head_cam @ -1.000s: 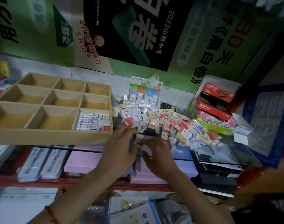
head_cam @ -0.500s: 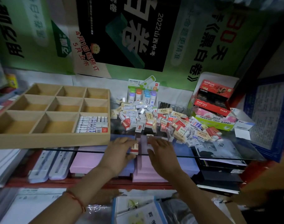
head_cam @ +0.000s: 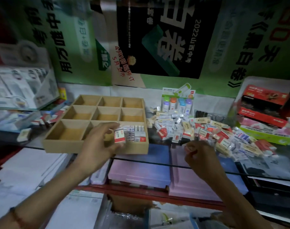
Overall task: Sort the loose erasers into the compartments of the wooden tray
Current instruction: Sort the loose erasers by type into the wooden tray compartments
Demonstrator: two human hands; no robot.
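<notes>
I see the tray (head_cam: 94,148) left of the pile (head_cam: 198,131). My left hand (head_cam: 100,143) pinches an eraser (head_cam: 119,135) above the tray's near row, beside the stocked right compartment, long axis upright, label facing me. My right hand (head_cam: 199,153) is curled near the pile; I cannot tell if it holds anything.

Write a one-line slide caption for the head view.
Left hand holds a red-and-white eraser over the wooden tray beside its sorted erasers; right hand curls by the loose pile.
</notes>
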